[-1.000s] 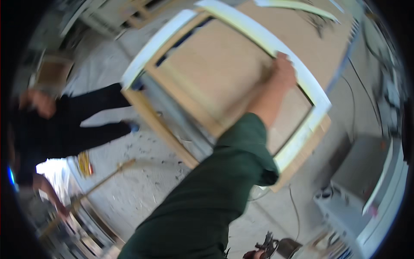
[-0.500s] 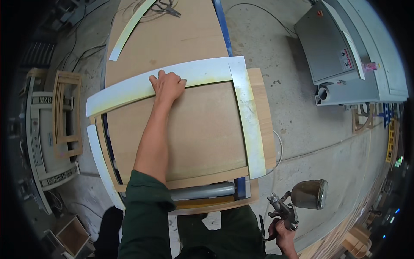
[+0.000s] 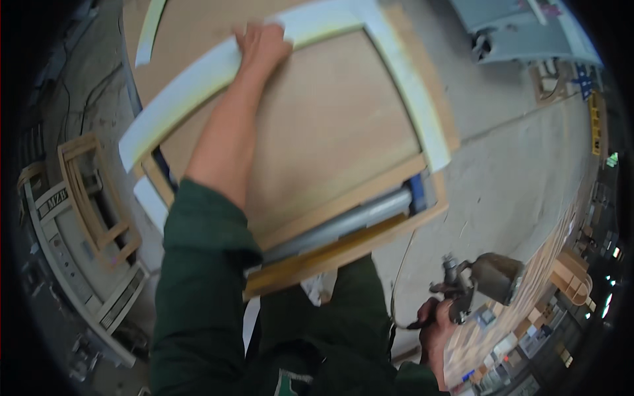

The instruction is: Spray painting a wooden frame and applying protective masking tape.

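Two hands are at work. The left hand (image 3: 264, 49) lies on a long, curved white strip (image 3: 188, 96), fingers bent — blur hides whether it grips or only presses, so I cannot tell. That strip borders the far side of a brown panel (image 3: 337, 112) and meets a second white strip (image 3: 409, 92) at the far right corner; a shorter white piece (image 3: 152, 201) sits at the left. On the panel's near side, a grey tube (image 3: 350, 220) runs between wooden rails (image 3: 337, 203). The right hand (image 3: 441, 327) is wrapped round the handle of a spray gun (image 3: 456, 287) — well apart from the panel, at lower right, its metal cup (image 3: 498, 278) tilted.
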Demonstrator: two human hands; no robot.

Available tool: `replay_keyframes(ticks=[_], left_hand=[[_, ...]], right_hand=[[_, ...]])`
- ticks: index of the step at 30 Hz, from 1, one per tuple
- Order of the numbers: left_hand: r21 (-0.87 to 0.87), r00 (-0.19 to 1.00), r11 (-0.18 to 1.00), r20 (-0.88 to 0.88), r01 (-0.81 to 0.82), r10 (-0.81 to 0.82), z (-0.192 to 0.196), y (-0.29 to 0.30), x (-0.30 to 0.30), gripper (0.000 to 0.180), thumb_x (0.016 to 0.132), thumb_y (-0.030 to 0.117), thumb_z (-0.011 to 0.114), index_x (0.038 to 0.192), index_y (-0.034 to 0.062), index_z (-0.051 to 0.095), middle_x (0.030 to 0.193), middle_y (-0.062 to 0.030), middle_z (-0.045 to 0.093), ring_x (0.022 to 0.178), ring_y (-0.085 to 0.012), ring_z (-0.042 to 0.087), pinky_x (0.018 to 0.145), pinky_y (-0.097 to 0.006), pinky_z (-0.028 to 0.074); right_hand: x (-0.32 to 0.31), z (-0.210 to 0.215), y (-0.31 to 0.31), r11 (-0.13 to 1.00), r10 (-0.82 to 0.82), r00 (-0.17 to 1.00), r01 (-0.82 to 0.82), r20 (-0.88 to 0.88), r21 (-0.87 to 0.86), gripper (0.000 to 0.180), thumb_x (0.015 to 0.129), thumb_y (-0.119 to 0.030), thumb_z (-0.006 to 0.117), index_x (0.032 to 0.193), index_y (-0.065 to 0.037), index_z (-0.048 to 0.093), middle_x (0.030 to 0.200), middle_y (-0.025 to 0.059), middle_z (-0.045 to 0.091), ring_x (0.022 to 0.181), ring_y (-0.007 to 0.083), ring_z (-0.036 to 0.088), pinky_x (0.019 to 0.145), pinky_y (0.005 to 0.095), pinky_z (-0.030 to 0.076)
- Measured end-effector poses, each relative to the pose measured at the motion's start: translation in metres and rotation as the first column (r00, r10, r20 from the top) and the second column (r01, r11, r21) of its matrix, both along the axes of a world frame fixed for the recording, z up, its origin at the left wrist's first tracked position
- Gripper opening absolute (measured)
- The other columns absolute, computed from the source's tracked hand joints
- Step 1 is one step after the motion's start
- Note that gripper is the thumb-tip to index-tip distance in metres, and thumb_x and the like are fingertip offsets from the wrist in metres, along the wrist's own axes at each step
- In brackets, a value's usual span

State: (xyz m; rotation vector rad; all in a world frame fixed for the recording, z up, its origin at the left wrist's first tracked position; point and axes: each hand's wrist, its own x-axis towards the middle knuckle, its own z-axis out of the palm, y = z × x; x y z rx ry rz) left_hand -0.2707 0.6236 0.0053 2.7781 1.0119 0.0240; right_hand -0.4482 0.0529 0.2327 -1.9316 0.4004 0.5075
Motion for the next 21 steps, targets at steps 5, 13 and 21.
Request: replay_keyframes(ticks=[5,13,21], left_hand=[[-0.123,0.999,0.992,0.044,-0.006,0.011,0.040,-0.013,-0.009,0.034,0.089,0.023,0.059,0.099,-0.0009,0.081,0.122,-0.0259,0.074,0.124,-0.0450,0.064,0.127,-0.062,0.022],[-0.555,0.925,0.749,0.111,0.362,-0.364,0.043,0.054,-0.023,0.037,0.093,0.026,0.053,0.110,0.0040,0.078,0.126,-0.0200,0.073,0.130,-0.0420,0.060,0.121,-0.071,0.021],[0.112,0.982,0.978,-0.093,0.176,-0.166,0.017,0.005,0.004,0.042,0.099,0.028,0.049,0.122,-0.0030,0.066,0.135,-0.0179,0.065,0.139,-0.0382,0.049,0.119,-0.070,0.022]], right_hand=[[-0.051,-0.013,0.020,0.988,-0.151,0.978,0.156,0.146,-0.019,0.043,0.109,-0.040,0.059,0.129,-0.003,0.054,0.060,0.0007,0.044,0.050,0.0117,0.041,0.049,0.0280,0.032],[-0.085,-0.064,0.005,0.948,-0.308,0.947,0.298,0.092,0.112,0.064,0.111,-0.048,0.053,0.157,-0.004,0.043,0.117,0.0079,0.060,0.055,0.0085,0.045,0.049,0.0258,0.035],[-0.125,-0.077,0.033,0.897,-0.432,0.897,0.417,0.092,0.150,0.064,0.110,-0.051,0.053,0.155,-0.005,0.045,0.118,0.0079,0.060,0.056,0.0084,0.046,0.049,0.0263,0.036]])
